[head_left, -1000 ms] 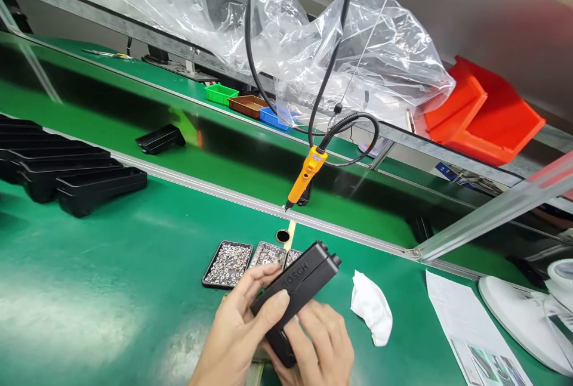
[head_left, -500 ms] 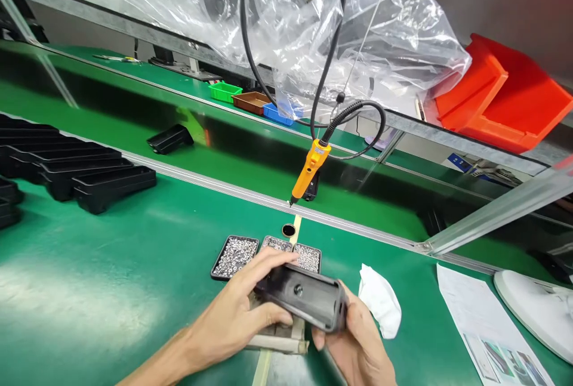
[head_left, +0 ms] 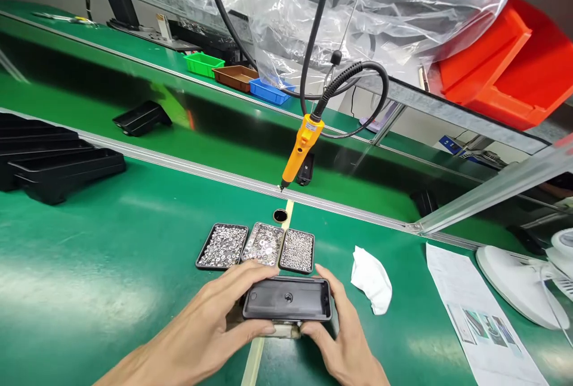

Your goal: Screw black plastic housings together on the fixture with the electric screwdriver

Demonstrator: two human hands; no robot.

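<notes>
Between both hands is a black plastic housing point(head_left: 308, 299), long and shallow, its open side facing up and a small round hole near its middle. My left hand point(head_left: 219, 314) grips its left end, thumb along the near edge and fingers over the far edge. At the right end, my right hand point(head_left: 342, 332) clasps it the same way. Under the housing a pale block point(head_left: 286, 331) shows in part; the rest is hidden. Just beyond lie three small black trays of metal hardware: a left tray point(head_left: 197, 263), a middle tray point(head_left: 283, 232) and a right tray point(head_left: 313, 255).
A yellow electric screwdriver point(head_left: 301, 147) hangs point-down beyond the trays, near a small round black piece point(head_left: 280, 215). Black housings point(head_left: 67, 174) are lined up at left. To the right are a white cloth point(head_left: 371, 281), a printed sheet point(head_left: 470, 314) and a white fan base point(head_left: 514, 284).
The housing has turned from a tilt to nearly level and come down over the pale block. My right hand has shifted to its right end, and the camera view has moved.
</notes>
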